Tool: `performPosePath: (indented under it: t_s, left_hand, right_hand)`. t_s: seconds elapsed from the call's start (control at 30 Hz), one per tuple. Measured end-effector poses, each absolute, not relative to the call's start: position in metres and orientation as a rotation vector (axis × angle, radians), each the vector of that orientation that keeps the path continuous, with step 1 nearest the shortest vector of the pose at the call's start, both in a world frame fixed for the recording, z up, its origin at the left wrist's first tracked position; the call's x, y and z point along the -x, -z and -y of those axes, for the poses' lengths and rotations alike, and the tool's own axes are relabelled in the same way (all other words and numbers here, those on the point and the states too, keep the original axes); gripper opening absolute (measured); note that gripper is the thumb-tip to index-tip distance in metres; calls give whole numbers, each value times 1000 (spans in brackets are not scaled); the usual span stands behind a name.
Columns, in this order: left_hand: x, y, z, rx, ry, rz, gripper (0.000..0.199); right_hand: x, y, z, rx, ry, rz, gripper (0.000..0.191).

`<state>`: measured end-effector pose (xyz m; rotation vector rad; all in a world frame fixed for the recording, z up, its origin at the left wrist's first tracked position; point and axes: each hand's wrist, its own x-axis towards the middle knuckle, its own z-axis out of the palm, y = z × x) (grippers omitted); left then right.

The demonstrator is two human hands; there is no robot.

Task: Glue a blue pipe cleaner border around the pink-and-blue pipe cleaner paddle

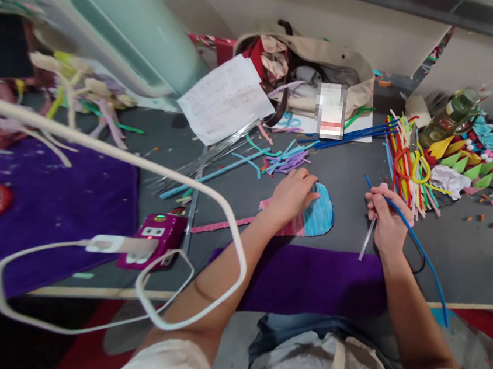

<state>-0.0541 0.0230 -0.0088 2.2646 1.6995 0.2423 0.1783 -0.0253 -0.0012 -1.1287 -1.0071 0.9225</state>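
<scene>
A flat rounded craft piece (321,210), light blue on its right and pink on its left, lies on the grey table. Dark blue trim runs along its right edge. My left hand (293,194) rests over its upper part, fingers bent and closed on it. To the right, my right hand (387,218) is closed around what looks like a small pink glue gun (384,187), its clear glue stick (367,241) sticking out below. The same hand also holds a long blue pipe cleaner (424,256), which bends down past the wrist.
Bundled coloured pipe cleaners (400,171) lie behind my right hand, near a green bottle (451,118). Cut purple pieces (290,163) and a paper sheet (226,100) are farther back. Purple cloth (316,280) lies in front. A white cable (226,206) loops across the left, near a purple power socket (157,237).
</scene>
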Motion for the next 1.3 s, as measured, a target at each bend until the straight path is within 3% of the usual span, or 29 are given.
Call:
performPosePath:
  t_s: [0.27,0.37,0.53,1.0,1.3]
  left_hand:
    - [74,-6,-28,-1782,-651,-1479,23]
    - [78,-26,-16,-1568,-839,-1275,33]
    - [75,-50,2,-1499,-987,-1218,27]
    - [73,-65,17,-1434,-1115,-1183,34]
    - [71,-65,18,-1439,-1143,-1150,39]
  right_hand:
    - [-171,-4,37,1059,-951,1150,12]
    - [-172,-8,40,968,-1007,1143,14]
    - [-168,-12,43,911,-1189,1209,22]
    - [-159,-11,39,987,-1379,1050,33]
    - [-157,-8,38,992,-1383,1077,30]
